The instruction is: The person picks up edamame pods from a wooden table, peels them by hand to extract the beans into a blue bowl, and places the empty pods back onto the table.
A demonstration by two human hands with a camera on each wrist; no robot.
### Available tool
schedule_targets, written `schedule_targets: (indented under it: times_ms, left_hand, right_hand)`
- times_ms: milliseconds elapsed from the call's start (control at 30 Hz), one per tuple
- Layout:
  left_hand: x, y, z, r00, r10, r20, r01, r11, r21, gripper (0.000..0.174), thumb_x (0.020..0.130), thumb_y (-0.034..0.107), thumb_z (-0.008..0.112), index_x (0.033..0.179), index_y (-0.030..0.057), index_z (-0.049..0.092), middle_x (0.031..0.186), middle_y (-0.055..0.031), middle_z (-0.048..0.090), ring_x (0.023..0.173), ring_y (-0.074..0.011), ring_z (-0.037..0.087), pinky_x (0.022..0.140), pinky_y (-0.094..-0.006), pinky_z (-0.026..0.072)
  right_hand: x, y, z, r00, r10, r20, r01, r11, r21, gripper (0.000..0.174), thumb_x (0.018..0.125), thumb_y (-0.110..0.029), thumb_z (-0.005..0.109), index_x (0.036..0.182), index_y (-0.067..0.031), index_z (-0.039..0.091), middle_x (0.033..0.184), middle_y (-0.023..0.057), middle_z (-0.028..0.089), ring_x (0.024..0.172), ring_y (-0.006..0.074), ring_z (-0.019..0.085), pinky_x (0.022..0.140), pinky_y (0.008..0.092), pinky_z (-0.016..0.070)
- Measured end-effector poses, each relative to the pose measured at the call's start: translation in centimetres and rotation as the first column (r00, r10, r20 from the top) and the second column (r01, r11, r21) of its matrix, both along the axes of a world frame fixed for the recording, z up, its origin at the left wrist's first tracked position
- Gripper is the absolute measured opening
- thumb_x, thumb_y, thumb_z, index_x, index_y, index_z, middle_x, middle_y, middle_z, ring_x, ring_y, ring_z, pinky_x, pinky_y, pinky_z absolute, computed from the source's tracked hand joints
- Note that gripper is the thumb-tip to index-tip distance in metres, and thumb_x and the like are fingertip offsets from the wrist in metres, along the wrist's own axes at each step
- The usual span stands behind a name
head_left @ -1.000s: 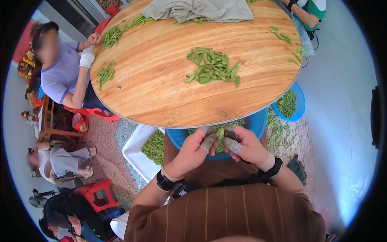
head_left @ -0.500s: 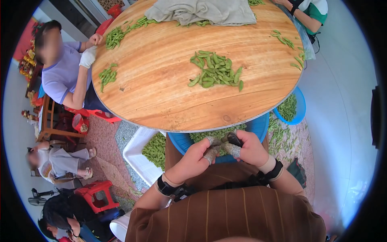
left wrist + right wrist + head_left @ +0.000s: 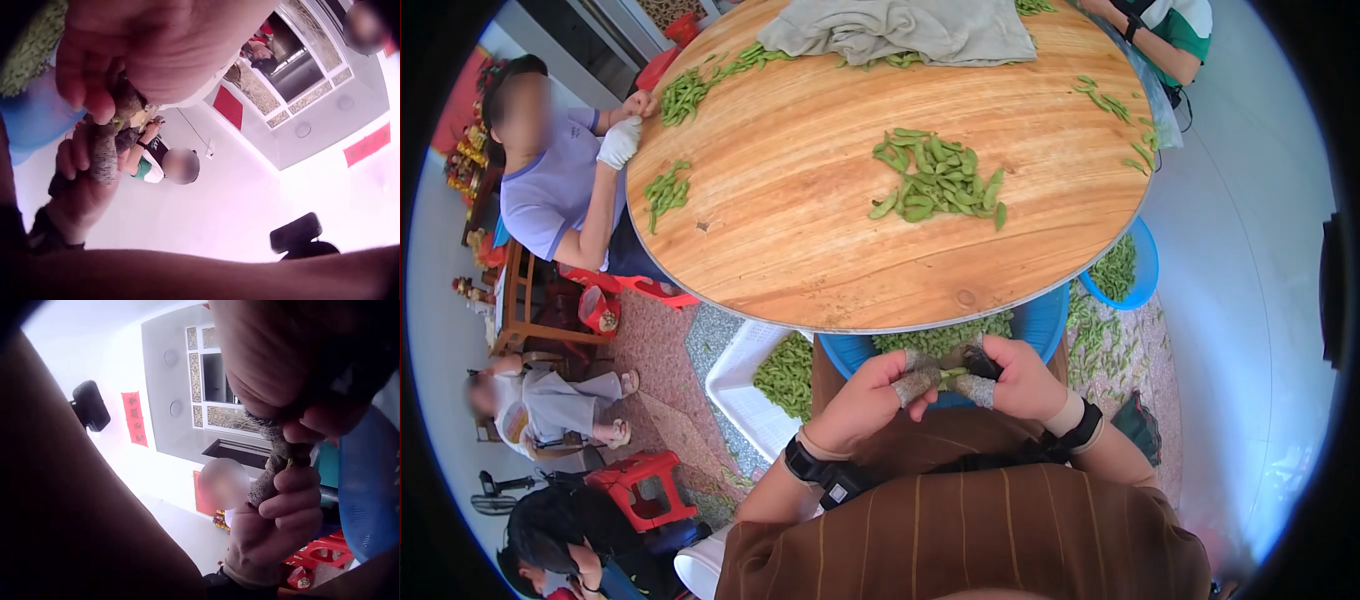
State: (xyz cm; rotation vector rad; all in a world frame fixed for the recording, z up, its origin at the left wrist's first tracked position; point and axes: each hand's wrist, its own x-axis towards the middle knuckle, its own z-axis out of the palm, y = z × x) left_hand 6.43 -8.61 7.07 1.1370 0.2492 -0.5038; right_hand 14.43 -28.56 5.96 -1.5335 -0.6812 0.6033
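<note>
Both hands meet in front of the body at the table's near edge, over the near side of a blue tub (image 3: 1055, 322). My left hand (image 3: 862, 400) and my right hand (image 3: 1028, 385) pinch a green soybean pod (image 3: 950, 377) between their fingertips, which mostly cover it. Grey, rough-looking wraps (image 3: 915, 384) sleeve several thumb and finger ends. Something black (image 3: 980, 361) sits at the right hand's fingertips. Shelled green beans (image 3: 940, 336) lie in the tub below. In the right wrist view a sliver of the pod (image 3: 289, 464) shows between the fingertips.
A round wooden table (image 3: 800, 230) stands just ahead, with a pod pile (image 3: 940, 175) and grey cloth (image 3: 900, 30). A white crate (image 3: 735, 385) of pods is at left; a blue basin (image 3: 1145, 265) of pods at right. Other people sit around, one wearing a white glove (image 3: 618, 143).
The fingers have shifted around the pod: it showed upright between them, then was mostly covered, and now a strip lies between the fingertips. The hands have dropped slightly toward the body.
</note>
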Motion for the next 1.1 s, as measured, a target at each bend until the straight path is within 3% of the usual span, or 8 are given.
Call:
schedule_targets:
  times_ms: [200, 433, 500, 600, 733, 767, 900, 1100]
  left_hand:
    - [-0.6, -0.6, -1.7, 0.995, -0.058, 0.087, 0.043, 0.986, 0.158, 0.011, 0.092, 0.003, 0.052, 0.101, 0.0023, 0.058, 0.086, -0.0026, 0.061, 0.070, -0.0085, 0.054, 0.064, -0.0214, 0.0457]
    - [-0.5, 0.1, -1.3, 0.987, -0.027, 0.158, -0.067, 0.825, 0.561, 0.007, 0.082, -0.002, 0.055, 0.089, -0.0009, 0.057, 0.079, -0.0116, 0.063, 0.068, -0.0197, 0.061, 0.062, -0.0307, 0.0492]
    - [-0.5, -0.2, -1.9, 0.902, -0.111, 0.418, -0.286, 0.573, 0.768, 0.007, 0.080, 0.001, 0.057, 0.087, -0.0011, 0.056, 0.078, -0.0198, 0.061, 0.071, -0.0342, 0.061, 0.062, -0.0385, 0.0492]
    - [-0.2, -0.7, -1.9, 0.861, -0.155, 0.485, -0.339, 0.538, 0.772, 0.014, 0.084, 0.008, 0.063, 0.094, -0.0014, 0.061, 0.077, -0.0166, 0.063, 0.065, -0.0240, 0.062, 0.059, -0.0339, 0.0480]
    - [0.1, -1.0, -1.6, 0.797, -0.218, 0.563, -0.347, 0.598, 0.723, 0.014, 0.086, 0.008, 0.063, 0.097, -0.0004, 0.061, 0.077, -0.0108, 0.064, 0.066, -0.0175, 0.061, 0.058, -0.0301, 0.0483]
    - [0.0, -1.1, -1.4, 0.878, -0.155, 0.453, -0.196, 0.747, 0.635, 0.014, 0.087, 0.008, 0.061, 0.099, 0.0008, 0.061, 0.077, -0.0079, 0.063, 0.066, -0.0143, 0.060, 0.058, -0.0277, 0.0482]
    - [0.0, -1.3, 0.5, 0.975, -0.050, 0.219, 0.018, 0.990, 0.142, 0.008, 0.090, 0.005, 0.056, 0.097, 0.0026, 0.060, 0.074, -0.0027, 0.061, 0.064, -0.0076, 0.056, 0.058, -0.0235, 0.0476]
    - [0.9, -1.6, -0.2, 0.978, 0.075, 0.194, -0.062, 0.995, -0.073, 0.009, 0.090, 0.006, 0.057, 0.099, 0.0040, 0.060, 0.077, -0.0041, 0.062, 0.061, -0.0122, 0.057, 0.056, -0.0237, 0.0469]
  right_hand:
    - [0.0, 0.3, -0.6, 0.906, 0.090, 0.414, 0.082, 0.922, -0.378, 0.031, 0.068, -0.007, 0.065, 0.098, -0.0046, 0.062, 0.075, 0.0184, 0.059, 0.067, 0.0359, 0.059, 0.059, 0.0366, 0.0471]
    - [0.0, 0.5, -0.5, 0.769, 0.045, 0.637, 0.127, 0.967, -0.222, 0.019, 0.072, -0.005, 0.061, 0.091, -0.0030, 0.060, 0.075, 0.0198, 0.058, 0.070, 0.0396, 0.058, 0.061, 0.0409, 0.0469]
    - [-0.3, 0.5, 1.3, 0.866, 0.033, 0.500, 0.180, 0.911, -0.372, 0.019, 0.072, -0.008, 0.061, 0.088, -0.0008, 0.054, 0.080, 0.0213, 0.058, 0.079, 0.0416, 0.058, 0.068, 0.0448, 0.0470]
    - [-0.2, 1.0, 2.0, 0.920, 0.021, 0.392, 0.137, 0.919, -0.371, 0.019, 0.078, -0.011, 0.060, 0.092, 0.0000, 0.052, 0.081, 0.0229, 0.058, 0.078, 0.0434, 0.056, 0.066, 0.0440, 0.0470]
    - [0.0, 1.4, 0.1, 0.924, -0.085, 0.372, 0.159, 0.972, -0.174, 0.020, 0.085, -0.015, 0.060, 0.094, -0.0007, 0.050, 0.073, 0.0158, 0.057, 0.066, 0.0345, 0.059, 0.057, 0.0394, 0.0462]
    - [0.2, 1.2, 1.1, 0.999, -0.047, 0.012, 0.048, 0.983, -0.180, 0.021, 0.086, -0.017, 0.061, 0.095, -0.0024, 0.049, 0.069, 0.0103, 0.054, 0.058, 0.0264, 0.055, 0.052, 0.0347, 0.0431]
    - [0.3, 0.2, 0.3, 0.681, 0.211, -0.702, -0.097, 0.975, 0.198, 0.018, 0.092, -0.018, 0.059, 0.104, -0.0094, 0.049, 0.066, -0.0008, 0.047, 0.048, 0.0051, 0.042, 0.044, 0.0193, 0.0307]
    - [0.8, -0.9, -0.4, 0.423, 0.207, -0.882, 0.048, 0.967, 0.250, 0.012, 0.091, -0.017, 0.058, 0.099, -0.0098, 0.053, 0.069, -0.0014, 0.051, 0.049, 0.0049, 0.040, 0.045, 0.0196, 0.0329]
